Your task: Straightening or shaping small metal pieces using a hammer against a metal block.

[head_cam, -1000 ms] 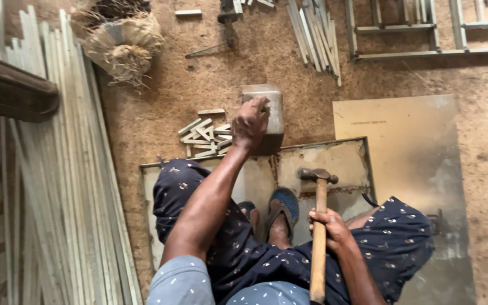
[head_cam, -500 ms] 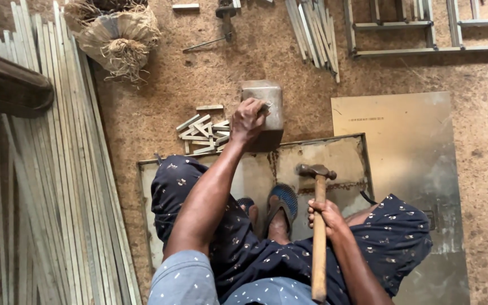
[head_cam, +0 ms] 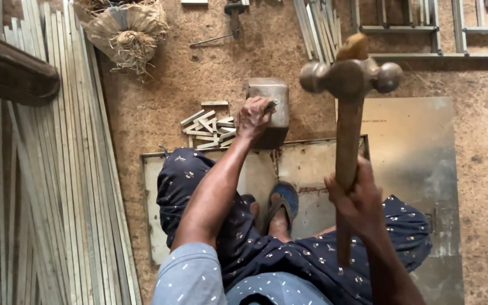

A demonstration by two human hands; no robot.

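Note:
I sit cross-legged on a metal sheet on a dirt floor. My left hand pinches a small metal piece down on a steel block in front of me. My right hand grips the wooden handle of a ball-peen hammer, raised high, with its head above and to the right of the block. A pile of short cut metal strips lies just left of the block.
Long pale metal strips lie in a wide bundle along the left. A straw bundle sits at top left, more strips and metal frames along the top, a large flat sheet at right.
My right hand has swung the hammer up from resting on the sheet to high above the block. The left hand stays on the block, holding the small piece.

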